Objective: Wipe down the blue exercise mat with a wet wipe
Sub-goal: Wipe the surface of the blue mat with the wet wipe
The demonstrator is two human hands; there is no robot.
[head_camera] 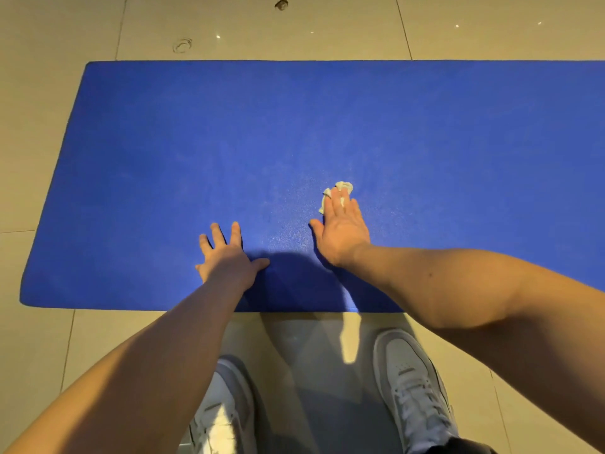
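Right hand (343, 229) hides much of the wipe (345, 186); mat (229, 142) cropped rightward.

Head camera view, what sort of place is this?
Likely indoors, maybe a home or gym: beige floor tiles, a blue exercise mat laid flat on them, white sneakers beside it.

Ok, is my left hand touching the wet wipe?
Apart. The head view shows the left hand flat on the blue mat, with bare mat between it and the wet wipe under the right hand.
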